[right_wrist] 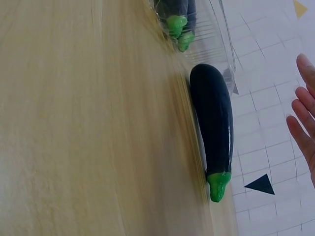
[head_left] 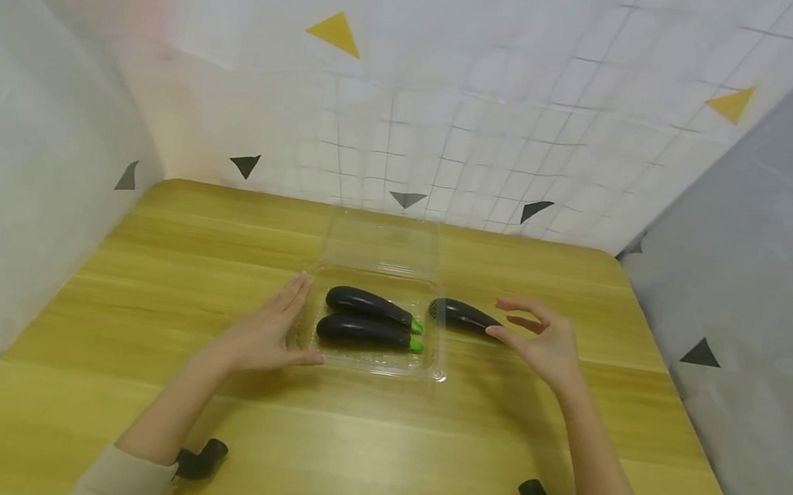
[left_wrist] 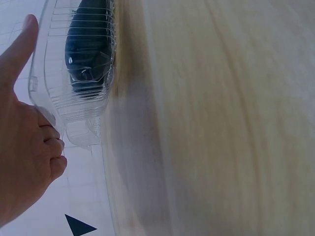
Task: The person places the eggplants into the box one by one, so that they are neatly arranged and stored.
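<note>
A clear plastic clamshell container (head_left: 372, 365) sits on the table with its lid (head_left: 381, 242) folded back. Two dark purple eggplants (head_left: 364, 331) with green stems lie side by side in it. My left hand (head_left: 263, 334) rests against the container's left side, fingers extended toward the back and thumb along the front corner; the left wrist view shows this hand (left_wrist: 24, 142) at the clear rim. A third eggplant (right_wrist: 212, 120) lies on the table just right of the container. Over its stem end hovers my right hand (head_left: 540, 343), thumb and fingers spread apart, holding nothing.
The yellow wood-grain table (head_left: 365, 449) is bounded by pale walls at the back and sides, marked with triangles. Black curved wrist attachments (head_left: 201, 460) extend inward from both sleeves, low over the table.
</note>
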The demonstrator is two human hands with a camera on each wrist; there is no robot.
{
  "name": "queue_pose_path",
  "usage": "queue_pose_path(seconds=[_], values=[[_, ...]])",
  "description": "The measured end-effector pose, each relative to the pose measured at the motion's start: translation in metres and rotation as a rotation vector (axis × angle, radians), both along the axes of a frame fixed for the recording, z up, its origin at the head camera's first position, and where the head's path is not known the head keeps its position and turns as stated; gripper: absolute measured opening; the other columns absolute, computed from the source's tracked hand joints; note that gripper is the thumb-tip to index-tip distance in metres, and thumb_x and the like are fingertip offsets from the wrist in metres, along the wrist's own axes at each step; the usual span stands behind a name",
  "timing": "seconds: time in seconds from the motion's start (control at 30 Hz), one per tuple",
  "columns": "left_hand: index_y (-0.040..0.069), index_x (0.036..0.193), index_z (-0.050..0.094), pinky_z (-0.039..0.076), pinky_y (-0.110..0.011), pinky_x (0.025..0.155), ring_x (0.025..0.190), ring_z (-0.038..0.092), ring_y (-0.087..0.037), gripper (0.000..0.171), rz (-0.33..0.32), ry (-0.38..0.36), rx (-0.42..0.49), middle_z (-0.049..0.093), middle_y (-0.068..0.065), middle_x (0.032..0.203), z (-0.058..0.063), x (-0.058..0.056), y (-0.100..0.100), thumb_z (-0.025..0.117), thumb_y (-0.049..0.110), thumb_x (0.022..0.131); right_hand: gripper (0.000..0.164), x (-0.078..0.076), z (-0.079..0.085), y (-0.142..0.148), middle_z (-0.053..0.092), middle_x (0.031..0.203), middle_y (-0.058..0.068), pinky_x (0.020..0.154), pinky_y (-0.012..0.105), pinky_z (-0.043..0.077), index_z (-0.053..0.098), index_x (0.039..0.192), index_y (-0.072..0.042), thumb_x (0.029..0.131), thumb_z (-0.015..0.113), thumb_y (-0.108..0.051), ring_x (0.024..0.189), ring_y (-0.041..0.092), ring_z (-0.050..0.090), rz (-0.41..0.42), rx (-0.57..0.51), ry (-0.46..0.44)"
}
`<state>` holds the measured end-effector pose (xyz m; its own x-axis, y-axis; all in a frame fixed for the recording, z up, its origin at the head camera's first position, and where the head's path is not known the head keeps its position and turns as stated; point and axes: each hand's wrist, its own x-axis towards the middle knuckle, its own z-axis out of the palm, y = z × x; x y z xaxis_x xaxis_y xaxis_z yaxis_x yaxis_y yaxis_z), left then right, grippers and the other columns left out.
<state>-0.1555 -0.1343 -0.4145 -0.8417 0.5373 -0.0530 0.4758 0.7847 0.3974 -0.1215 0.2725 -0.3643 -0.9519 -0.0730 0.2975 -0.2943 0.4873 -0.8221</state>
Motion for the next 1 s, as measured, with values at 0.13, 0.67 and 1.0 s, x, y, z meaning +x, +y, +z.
queue_pose_path(seconds=[0.13, 0.67, 1.0], values=[[0.003, 0.154, -0.001, 0.017, -0.05, 0.115, 0.146, 0.002, -0.033, 0.123, 0.003, -0.001, 0.002, -0.007, -0.014, 0.16, 0.001, 0.001, -0.001, 0.05, 0.082, 0.074, 0.036, -0.002, -0.002, 0.004, 0.068, 0.11, 0.02, 0.088, 0.039, 0.053, 0.068, 0.108, 0.003, 0.075, 0.081, -0.004, 0.097, 0.004, 0.064, 0.001, 0.005, 0.023], [0.003, 0.154, -0.001, 0.017, -0.05, 0.115, 0.146, 0.001, -0.032, 0.121, -0.002, -0.004, 0.012, -0.007, -0.014, 0.16, 0.001, 0.001, -0.002, 0.055, 0.077, 0.077, 0.041, -0.007, -0.008, 0.013, 0.066, 0.112, 0.021, 0.083, 0.037, 0.055, 0.066, 0.113, 0.004, 0.076, 0.081, -0.003, 0.097, 0.01, 0.066, -0.026, 0.001, -0.023], [0.003, 0.154, -0.001, 0.014, -0.046, 0.116, 0.146, -0.002, -0.028, 0.121, -0.004, 0.019, -0.011, -0.007, -0.013, 0.16, -0.003, 0.0, -0.002, 0.052, 0.079, 0.076, 0.04, -0.011, -0.016, 0.017, 0.065, 0.114, 0.019, 0.087, 0.04, 0.054, 0.065, 0.114, 0.003, 0.078, 0.08, -0.004, 0.099, 0.011, 0.064, -0.023, 0.006, -0.026]])
